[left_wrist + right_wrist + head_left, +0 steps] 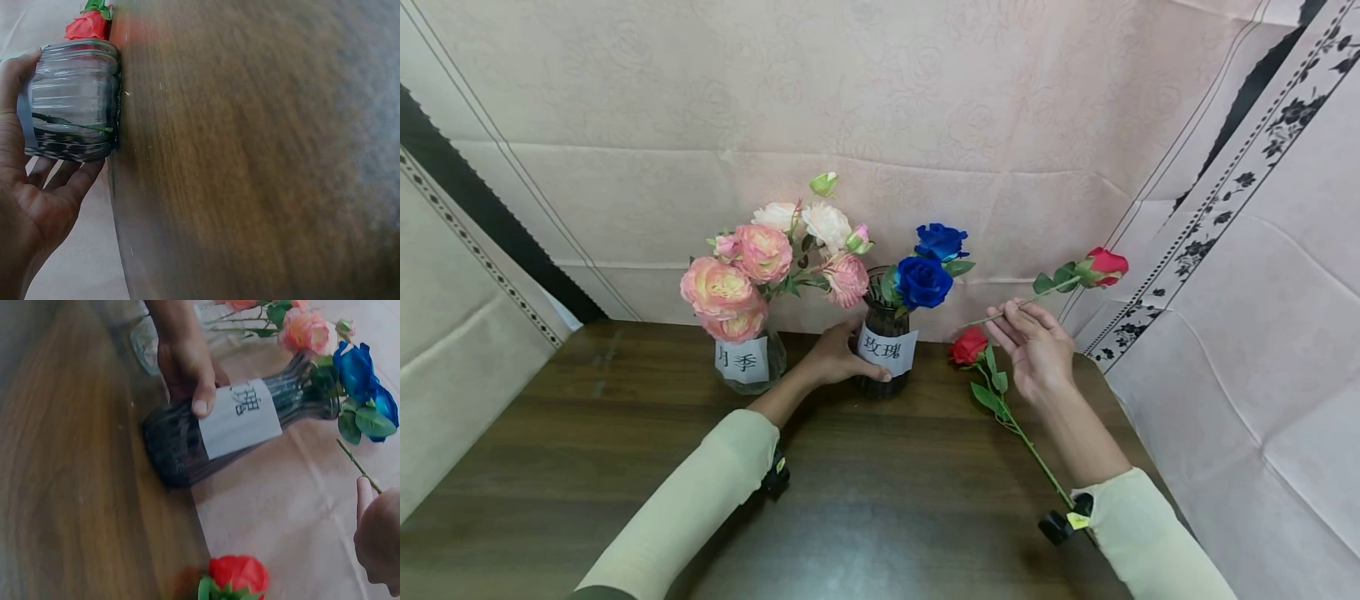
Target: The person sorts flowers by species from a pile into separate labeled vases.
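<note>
My left hand (841, 357) grips the lower part of a dark ribbed glass vase (880, 387), thumb across the front by its white paper label (889, 348). Two blue roses (925, 282) stand in this vase, and stems show through its glass in the left wrist view. Between thumb and fingers, my right hand (1037, 346) pinches the stem of a red rose (1105, 267). That rose's bloom points right, while the cut stem end (351, 456) points toward the vase mouth, apart from it. A second red rose (968, 346) lies on the table below my right hand.
Left of the dark vase stands a clear glass vase (778, 362) with a paper label, holding pink and white flowers (763, 254). Both vases are near the back edge of the brown wooden table (865, 500). Pale patterned cloth (925, 100) hangs behind and at the sides.
</note>
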### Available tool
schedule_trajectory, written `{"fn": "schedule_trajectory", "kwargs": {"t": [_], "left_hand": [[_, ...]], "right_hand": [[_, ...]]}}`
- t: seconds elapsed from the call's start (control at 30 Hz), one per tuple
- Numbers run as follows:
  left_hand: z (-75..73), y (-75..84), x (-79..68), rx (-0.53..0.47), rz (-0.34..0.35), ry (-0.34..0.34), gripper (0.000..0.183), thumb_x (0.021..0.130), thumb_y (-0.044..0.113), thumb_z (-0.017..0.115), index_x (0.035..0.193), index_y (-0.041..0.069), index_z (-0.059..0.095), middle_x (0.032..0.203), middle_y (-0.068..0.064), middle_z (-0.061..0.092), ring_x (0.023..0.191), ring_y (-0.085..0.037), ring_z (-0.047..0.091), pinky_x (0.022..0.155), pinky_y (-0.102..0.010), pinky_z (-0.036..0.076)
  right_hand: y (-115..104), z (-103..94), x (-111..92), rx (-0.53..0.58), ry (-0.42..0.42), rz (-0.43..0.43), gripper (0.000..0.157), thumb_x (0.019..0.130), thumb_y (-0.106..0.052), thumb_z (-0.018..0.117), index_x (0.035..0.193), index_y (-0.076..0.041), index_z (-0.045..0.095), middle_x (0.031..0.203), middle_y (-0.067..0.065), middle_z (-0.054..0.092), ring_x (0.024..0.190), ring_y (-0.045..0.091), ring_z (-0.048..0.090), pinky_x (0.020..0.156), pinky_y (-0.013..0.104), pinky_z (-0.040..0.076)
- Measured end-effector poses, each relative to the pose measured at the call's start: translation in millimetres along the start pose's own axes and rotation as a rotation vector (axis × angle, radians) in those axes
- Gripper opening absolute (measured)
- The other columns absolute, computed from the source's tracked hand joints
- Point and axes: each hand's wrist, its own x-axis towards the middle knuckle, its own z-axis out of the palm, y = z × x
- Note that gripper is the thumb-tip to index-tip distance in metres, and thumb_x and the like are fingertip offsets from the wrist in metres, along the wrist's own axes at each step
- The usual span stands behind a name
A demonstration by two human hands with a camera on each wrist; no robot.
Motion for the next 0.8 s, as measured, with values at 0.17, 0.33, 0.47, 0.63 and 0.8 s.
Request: {"fn": "schedule_trajectory", "kwargs": {"t": [0.17,0.33,0.47,0.63,0.8], "left_hand": [[0.4,-0.2,0.2,-0.004,0.001,-0.004,0.098,0.076,0.031,0.107,0.16,0.021,0.057,0.142,-0.009,0.073,0.132,-0.031,0.068,0.118,-0.055,0.054],[0.2,-0.8,1.0,-0.007,0.018,-0.001,0.093,0.076,0.029,0.107,0.156,0.02,0.059,0.14,-0.009,0.074,0.129,-0.031,0.069,0.115,-0.055,0.055],[-0.3,-0.5,0.9,-0.007,0.021,0.0,0.092,0.076,0.028,0.107,0.155,0.019,0.06,0.139,-0.009,0.074,0.129,-0.031,0.069,0.115,-0.054,0.055],[-0.8,0.5,0.1,-0.003,0.011,0.0,0.09,0.076,0.028,0.107,0.153,0.018,0.061,0.137,-0.01,0.075,0.126,-0.031,0.071,0.113,-0.054,0.057],[-0.3,0.7,-0.5,-0.01,0.012,-0.006,0.086,0.077,0.029,0.106,0.15,0.016,0.063,0.136,-0.01,0.076,0.124,-0.031,0.072,0.111,-0.054,0.058]], "right_hand": [[5,16.3,1,0.03,-0.008,-0.038,0.007,0.105,0.005,0.073,0.102,-0.002,0.074,0.092,0.01,0.084,0.089,0.026,0.087,0.087,0.041,0.071],[11,32.8,3,0.059,-0.027,-0.071,0.01,0.106,0.004,0.072,0.099,-0.003,0.074,0.093,0.011,0.086,0.09,0.026,0.087,0.089,0.041,0.071],[17,45.2,2,0.04,-0.038,-0.114,0.006,0.106,0.003,0.072,0.105,-0.002,0.073,0.094,0.011,0.086,0.09,0.025,0.087,0.09,0.042,0.07],[25,57.8,-1,0.006,-0.046,-0.14,0.005,0.106,0.002,0.073,0.107,-0.004,0.073,0.095,0.008,0.085,0.09,0.023,0.086,0.092,0.044,0.069],[32,67.2,-5,-0.034,-0.036,-0.133,0.007,0.105,0.0,0.076,0.104,-0.007,0.075,0.096,0.004,0.085,0.086,0.019,0.085,0.088,0.039,0.071]]}}
